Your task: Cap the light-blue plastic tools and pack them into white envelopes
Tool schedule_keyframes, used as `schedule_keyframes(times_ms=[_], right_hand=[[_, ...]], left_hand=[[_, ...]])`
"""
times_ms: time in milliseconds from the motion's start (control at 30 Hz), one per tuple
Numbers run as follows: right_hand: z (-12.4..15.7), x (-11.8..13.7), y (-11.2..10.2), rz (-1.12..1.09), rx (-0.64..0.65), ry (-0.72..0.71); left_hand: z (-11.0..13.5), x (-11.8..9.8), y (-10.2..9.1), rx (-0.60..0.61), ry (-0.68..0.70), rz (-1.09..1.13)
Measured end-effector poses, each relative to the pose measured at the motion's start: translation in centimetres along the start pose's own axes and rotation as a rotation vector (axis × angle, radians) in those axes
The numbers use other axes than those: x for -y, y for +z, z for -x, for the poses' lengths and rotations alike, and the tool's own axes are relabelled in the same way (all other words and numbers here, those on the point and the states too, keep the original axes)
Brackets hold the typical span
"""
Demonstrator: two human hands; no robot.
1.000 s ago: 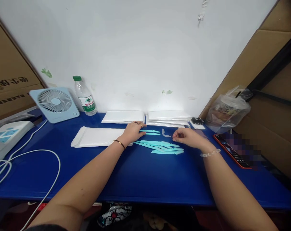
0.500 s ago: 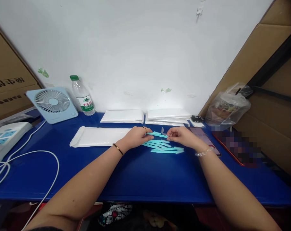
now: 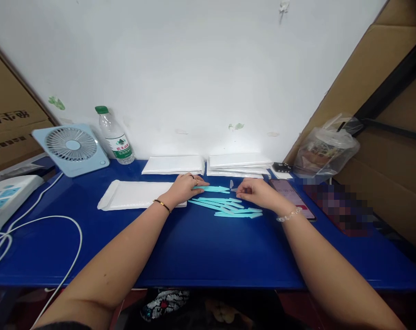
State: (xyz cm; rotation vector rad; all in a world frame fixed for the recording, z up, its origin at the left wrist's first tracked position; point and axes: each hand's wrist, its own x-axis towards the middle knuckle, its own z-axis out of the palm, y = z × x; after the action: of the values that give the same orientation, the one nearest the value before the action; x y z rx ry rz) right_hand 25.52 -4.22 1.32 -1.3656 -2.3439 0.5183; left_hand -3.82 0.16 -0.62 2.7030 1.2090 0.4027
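Observation:
Several slim turquoise eyebrow razors lie in a loose, overlapping group on the blue table. Just behind them, my left hand has its fingertips closed on the handle end of a turquoise razor, which lies low against the tabletop beside another. To the right, my right hand is pinched, with a small clear plastic cap at its fingertips. Another clear cap is just behind it. Under my left wrist, a long white padded packet is partly covered.
White packets are stacked along the wall, one pile left and one right. A phone lies beside my right wrist. At left stand a bottle, a light blue fan and a power strip with loose cable. A bagged cup sits at right.
My left hand has moved left and lowered a razor beside another. My right hand has come away from that razor, with a clear cap now showing at its fingertips.

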Motion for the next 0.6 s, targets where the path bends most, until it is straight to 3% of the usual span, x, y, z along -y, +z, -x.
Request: schedule_keyframes(times_ms=[100, 233, 467, 600], right_hand=[[0.0, 0.5, 0.6, 0.023, 0.086, -0.027], [-0.1, 0.4, 1.0, 0.039, 0.104, -0.018], [-0.3, 0.8, 1.2, 0.007, 0.053, -0.008], [-0.7, 1.1, 1.0, -0.004, -0.039, -0.004]], left_hand=[[0.1, -0.5, -0.3, -0.035, 0.009, 0.059], [0.2, -2.1, -0.9, -0.045, 0.052, 0.102], [-0.2, -3.5, -0.3, 0.002, 0.071, 0.015], [-0.7, -3.6, -0.4, -0.091, 0.063, -0.081]])
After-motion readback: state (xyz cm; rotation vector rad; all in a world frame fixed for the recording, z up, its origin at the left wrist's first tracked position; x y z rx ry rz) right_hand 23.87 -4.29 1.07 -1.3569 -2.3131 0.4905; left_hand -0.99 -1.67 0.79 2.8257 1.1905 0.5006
